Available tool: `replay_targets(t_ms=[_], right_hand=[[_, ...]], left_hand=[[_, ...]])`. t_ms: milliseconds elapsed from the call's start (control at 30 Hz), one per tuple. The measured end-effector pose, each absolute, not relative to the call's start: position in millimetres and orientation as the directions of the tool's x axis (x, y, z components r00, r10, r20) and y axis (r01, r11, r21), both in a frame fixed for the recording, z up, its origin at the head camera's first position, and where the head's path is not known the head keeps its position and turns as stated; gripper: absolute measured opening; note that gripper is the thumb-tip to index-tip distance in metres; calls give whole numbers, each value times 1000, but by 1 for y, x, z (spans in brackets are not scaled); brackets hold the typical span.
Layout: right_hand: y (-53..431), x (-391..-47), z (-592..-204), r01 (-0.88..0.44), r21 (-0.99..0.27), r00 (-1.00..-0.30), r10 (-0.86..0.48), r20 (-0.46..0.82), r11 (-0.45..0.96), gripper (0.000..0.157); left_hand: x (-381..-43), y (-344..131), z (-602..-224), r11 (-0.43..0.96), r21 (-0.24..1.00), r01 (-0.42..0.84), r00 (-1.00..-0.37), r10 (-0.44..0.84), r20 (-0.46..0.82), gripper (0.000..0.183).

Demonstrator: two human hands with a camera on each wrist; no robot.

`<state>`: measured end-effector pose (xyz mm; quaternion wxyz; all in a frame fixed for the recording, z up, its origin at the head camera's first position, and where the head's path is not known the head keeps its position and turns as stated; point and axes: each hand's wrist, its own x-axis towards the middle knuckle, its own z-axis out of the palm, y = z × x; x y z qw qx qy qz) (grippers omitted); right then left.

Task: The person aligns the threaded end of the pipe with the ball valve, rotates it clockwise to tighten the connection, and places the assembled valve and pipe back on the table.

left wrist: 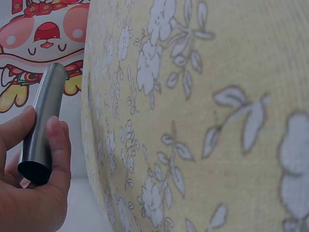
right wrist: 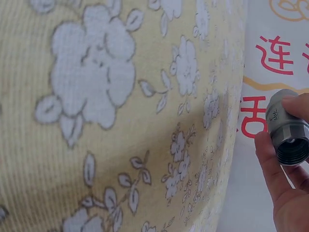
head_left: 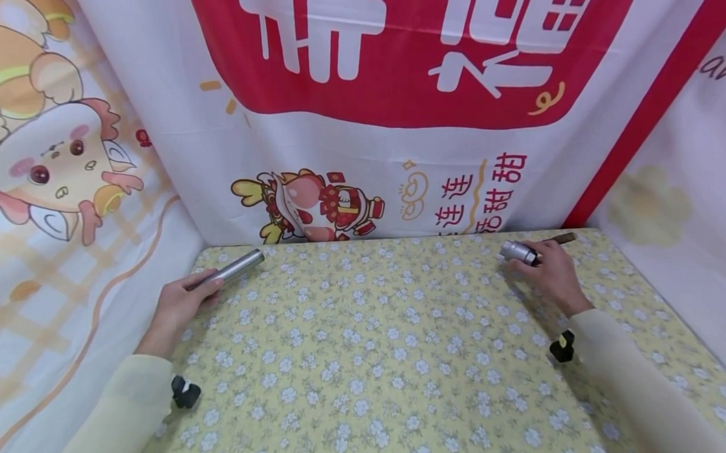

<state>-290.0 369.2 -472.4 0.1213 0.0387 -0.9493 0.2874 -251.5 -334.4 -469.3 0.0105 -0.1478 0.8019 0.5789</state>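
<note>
My left hand (head_left: 185, 301) grips a smooth silver metal tube (head_left: 238, 266) near the table's far left corner. In the left wrist view, thumb and fingers pinch the tube (left wrist: 46, 108) from both sides; its near end is open and dark inside. Toward the far right corner, my right hand (head_left: 553, 275) holds a short silver metal fitting (head_left: 517, 251). The right wrist view shows this fitting (right wrist: 285, 121) with a threaded open end, flat wrench faces and small markings on its body, pinched between thumb and fingers. Part of it lies beyond that frame's edge.
A thin brown stick-like piece (head_left: 562, 238) shows just behind my right hand. The table is covered with a yellow floral cloth (head_left: 358, 363). Printed fabric sheets (head_left: 359, 144) stand along the back and both sides. Black wrist cameras sit on both sleeves.
</note>
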Motion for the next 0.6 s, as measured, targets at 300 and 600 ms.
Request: replay_targets(t_ms=[300, 600], right_hand=[[372, -290, -473, -140, -603, -971, 11, 241, 785, 59], [376, -293, -473, -69, -649, -986, 47, 161, 758, 69]], left_hand=[[-254, -331, -476, 193, 953, -233, -963, -180, -199, 67], [-257, -323, -472, 24, 973, -230, -965, -131, -225, 69]])
